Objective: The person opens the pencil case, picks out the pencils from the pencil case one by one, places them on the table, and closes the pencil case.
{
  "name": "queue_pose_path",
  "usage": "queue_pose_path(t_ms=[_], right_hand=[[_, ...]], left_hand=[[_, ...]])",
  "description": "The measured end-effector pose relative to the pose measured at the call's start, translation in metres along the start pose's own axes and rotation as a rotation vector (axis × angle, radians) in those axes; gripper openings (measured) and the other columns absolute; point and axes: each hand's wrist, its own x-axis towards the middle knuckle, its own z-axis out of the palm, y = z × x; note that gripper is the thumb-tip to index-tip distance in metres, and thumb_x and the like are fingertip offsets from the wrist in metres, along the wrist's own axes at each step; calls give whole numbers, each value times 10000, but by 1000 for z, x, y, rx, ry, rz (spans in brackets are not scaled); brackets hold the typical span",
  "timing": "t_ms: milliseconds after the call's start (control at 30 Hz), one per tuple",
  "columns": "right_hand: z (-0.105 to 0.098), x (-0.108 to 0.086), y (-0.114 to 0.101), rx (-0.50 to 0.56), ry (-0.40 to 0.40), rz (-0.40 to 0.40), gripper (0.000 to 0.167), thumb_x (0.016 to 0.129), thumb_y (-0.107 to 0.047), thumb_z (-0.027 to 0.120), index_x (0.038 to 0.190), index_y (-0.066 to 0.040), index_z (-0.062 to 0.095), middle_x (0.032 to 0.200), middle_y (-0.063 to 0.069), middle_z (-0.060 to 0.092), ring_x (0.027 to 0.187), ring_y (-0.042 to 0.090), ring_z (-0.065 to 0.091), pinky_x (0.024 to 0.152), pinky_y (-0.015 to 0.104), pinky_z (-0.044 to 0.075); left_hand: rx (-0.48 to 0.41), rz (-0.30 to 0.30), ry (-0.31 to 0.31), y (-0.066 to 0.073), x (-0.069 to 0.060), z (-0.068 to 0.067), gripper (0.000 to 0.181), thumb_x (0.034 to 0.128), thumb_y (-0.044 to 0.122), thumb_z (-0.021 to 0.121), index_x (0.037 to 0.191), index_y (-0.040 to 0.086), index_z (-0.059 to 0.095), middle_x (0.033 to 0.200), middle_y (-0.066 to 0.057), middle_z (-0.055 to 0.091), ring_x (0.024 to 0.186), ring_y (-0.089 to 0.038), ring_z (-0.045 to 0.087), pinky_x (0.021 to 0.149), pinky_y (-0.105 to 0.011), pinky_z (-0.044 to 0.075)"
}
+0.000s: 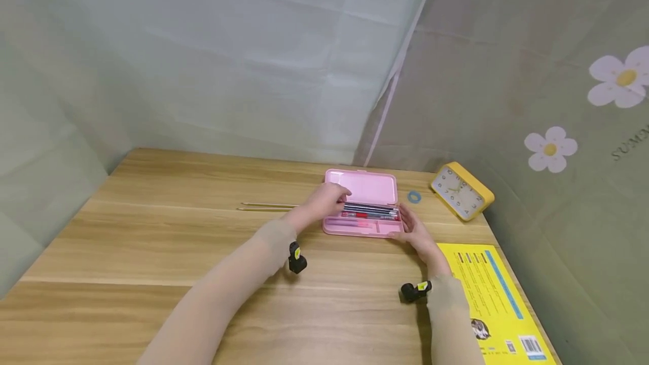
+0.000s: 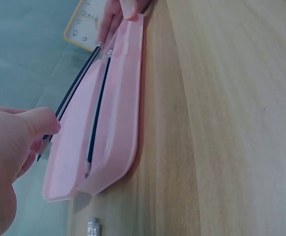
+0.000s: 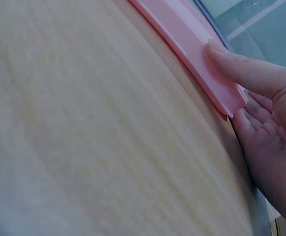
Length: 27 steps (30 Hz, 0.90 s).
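A pink pencil case (image 1: pixel 361 186) lies with its lid flipped back on the wooden table. My left hand (image 1: pixel 325 203) is over its left part; in the left wrist view it pinches a dark pencil (image 2: pixel 77 82) slantwise above the case. Another dark pencil (image 2: pixel 98 110) lies inside, below the held one. The head view shows dark pencils (image 1: pixel 372 208), a red pen (image 1: pixel 355 215) and a pinkish pen (image 1: pixel 350 223) in the case. At the right end, my right hand (image 1: pixel 417 235) grips the case, its thumb (image 3: pixel 246 71) over the front side and the fingers around the end.
Two long pencils (image 1: pixel 266 207) lie left of the case, their right ends hidden by the left hand. A blue ring (image 1: pixel 414 196) and a yellow clock (image 1: pixel 461 191) are to the right. A yellow book (image 1: pixel 489 292) lies by the right forearm. Curtains hang behind the table.
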Motion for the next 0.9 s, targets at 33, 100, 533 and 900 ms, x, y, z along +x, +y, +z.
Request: queue_pose_path(t_ms=[33, 100, 533, 900], right_hand=[[0, 0, 0, -3, 1, -1, 975, 817, 81, 697, 1557, -4, 68, 1632, 198, 109, 1513, 331, 122, 1235, 428, 131], [0, 1, 1, 3, 0, -5, 974, 815, 91, 691, 1556, 1, 65, 1630, 205, 109, 1512, 334, 121, 1236, 430, 128], [-2, 0, 0, -17, -9, 2, 980, 817, 67, 702, 1557, -6, 64, 1631, 202, 108, 1513, 338, 109, 1232, 433, 112], [-4, 2, 2, -20, -17, -1, 977, 820, 74, 687, 1558, -8, 52, 1635, 190, 104, 1513, 328, 111, 1228, 423, 119]], left_hand=[[-7, 5, 9, 0, -1, -2, 311, 830, -8, 672, 1140, -23, 688, 962, -94, 748, 926, -219, 704, 894, -332, 568], [-16, 11, 25, 1, -5, -6, 312, 824, -17, 673, 1136, -29, 688, 955, -98, 747, 914, -220, 705, 880, -330, 573], [-91, 71, 161, -4, -25, -43, 310, 795, -30, 700, 1102, -60, 688, 870, -100, 744, 821, -203, 711, 780, -269, 590], [-120, 118, 315, -31, -53, -68, 276, 746, -76, 725, 1021, -61, 719, 819, -121, 740, 748, -225, 703, 741, -339, 601]])
